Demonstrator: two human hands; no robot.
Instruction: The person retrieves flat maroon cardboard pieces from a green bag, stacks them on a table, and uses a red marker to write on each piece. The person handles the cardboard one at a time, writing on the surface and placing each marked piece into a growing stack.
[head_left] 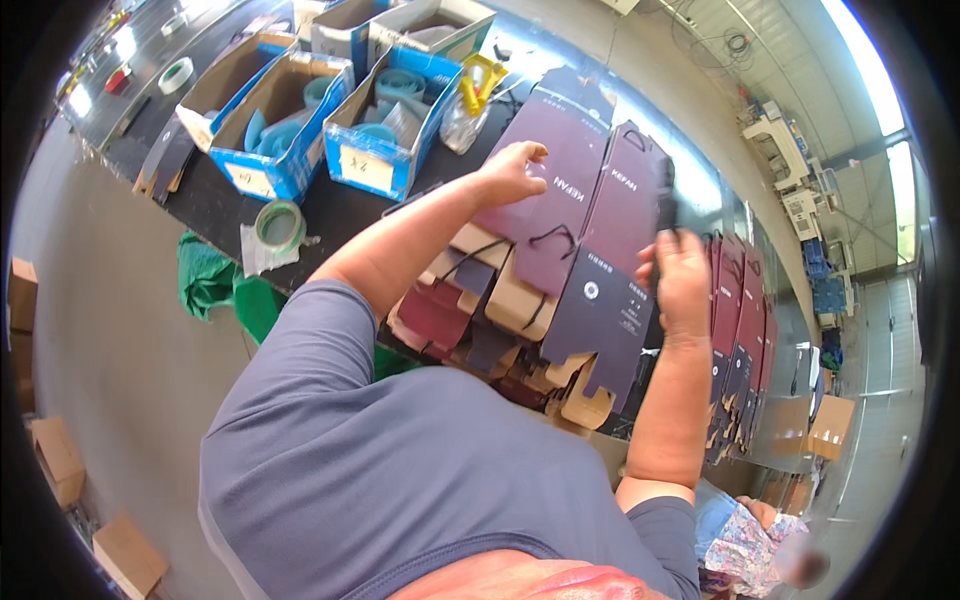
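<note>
Flat, unfolded maroon and dark-blue cartons with black cord handles lie stacked on the black table. One maroon carton (553,150) is under my left hand (512,176), whose fingers are bent but apart, with nothing visible in them. I cannot tell whether they touch the card. Beside it lies another carton (625,205), maroon at the far part and dark blue at the near part. At its right edge my right hand (682,280) is closed on a long black object (666,190), upright and smeared by motion; its kind is unclear.
Blue open boxes (370,135) with pale blue rolls stand at the left, near a tape roll (279,226). More maroon cartons (738,300) lie to the right. Green cloth (208,275) hangs by the table edge. Another person (745,535) is at the lower right.
</note>
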